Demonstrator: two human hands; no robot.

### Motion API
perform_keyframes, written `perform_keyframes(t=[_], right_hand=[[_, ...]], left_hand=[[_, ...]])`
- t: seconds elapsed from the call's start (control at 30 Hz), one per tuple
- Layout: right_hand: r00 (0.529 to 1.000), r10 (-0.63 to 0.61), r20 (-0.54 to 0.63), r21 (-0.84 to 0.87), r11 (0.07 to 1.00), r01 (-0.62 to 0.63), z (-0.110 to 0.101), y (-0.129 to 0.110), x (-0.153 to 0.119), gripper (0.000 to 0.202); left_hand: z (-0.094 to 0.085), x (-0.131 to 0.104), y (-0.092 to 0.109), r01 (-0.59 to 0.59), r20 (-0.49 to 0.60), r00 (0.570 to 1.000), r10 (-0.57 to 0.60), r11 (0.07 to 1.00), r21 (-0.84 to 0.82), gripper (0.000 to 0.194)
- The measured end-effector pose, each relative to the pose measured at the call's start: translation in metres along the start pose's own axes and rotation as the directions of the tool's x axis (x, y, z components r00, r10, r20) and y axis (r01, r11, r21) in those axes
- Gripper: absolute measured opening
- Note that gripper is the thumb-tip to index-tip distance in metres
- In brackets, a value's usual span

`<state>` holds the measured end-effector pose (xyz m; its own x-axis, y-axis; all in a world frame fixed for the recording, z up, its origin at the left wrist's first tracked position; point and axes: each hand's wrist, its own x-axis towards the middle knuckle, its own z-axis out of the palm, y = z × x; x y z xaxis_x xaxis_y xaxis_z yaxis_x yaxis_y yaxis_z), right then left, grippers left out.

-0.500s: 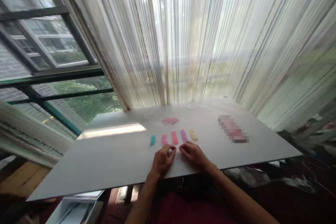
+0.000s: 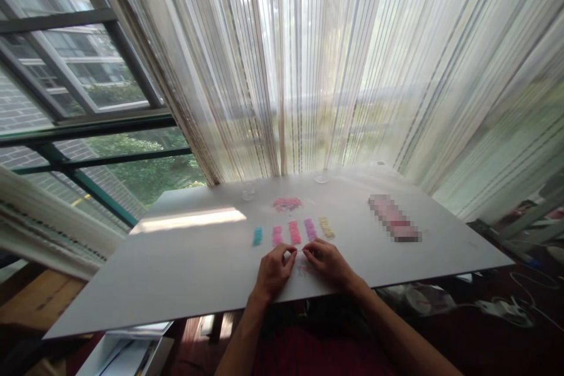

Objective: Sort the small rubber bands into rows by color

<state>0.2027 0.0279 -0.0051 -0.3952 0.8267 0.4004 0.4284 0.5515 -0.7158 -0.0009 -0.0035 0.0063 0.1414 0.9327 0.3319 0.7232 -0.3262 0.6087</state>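
Note:
My left hand (image 2: 274, 270) and my right hand (image 2: 329, 263) meet just above the white table, thumb and forefinger of each pinched together. Something tiny and pale seems to lie between the fingertips, too small to name. Under them is a small scatter of little pinkish and grey pieces (image 2: 305, 271). Beyond the fingers stand short rows of small pieces, sorted by colour: teal (image 2: 258, 236), pink (image 2: 277, 235), coral red (image 2: 294, 232), purple (image 2: 311, 229) and yellow (image 2: 326, 227). Behind these rows is a loose heap of mixed pink and red pieces (image 2: 287, 204).
On the white table (image 2: 185, 270) are a clear small cup (image 2: 248, 191), a clear round dish (image 2: 321, 179) and a pixelated pinkish object (image 2: 394, 217) at the right. Striped curtains (image 2: 308, 70) hang along the far edge. An open box (image 2: 127, 355) sits below the left front.
The view has shifted slightly and is sharper. Both hands stay pinched close together, almost in the same place, with the scatter below them showing more clearly.

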Motion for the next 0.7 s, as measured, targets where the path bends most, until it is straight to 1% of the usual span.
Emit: perform_keyframes(t=[0.7], right_hand=[[1.0,0.012,0.001,0.014,1.0,-0.012,-0.0002,0.0009,-0.0009,0.015]], left_hand=[[-0.0014,-0.0004,0.0013,0.013,0.015,1.0,-0.013,1.0,-0.023,0.013]])
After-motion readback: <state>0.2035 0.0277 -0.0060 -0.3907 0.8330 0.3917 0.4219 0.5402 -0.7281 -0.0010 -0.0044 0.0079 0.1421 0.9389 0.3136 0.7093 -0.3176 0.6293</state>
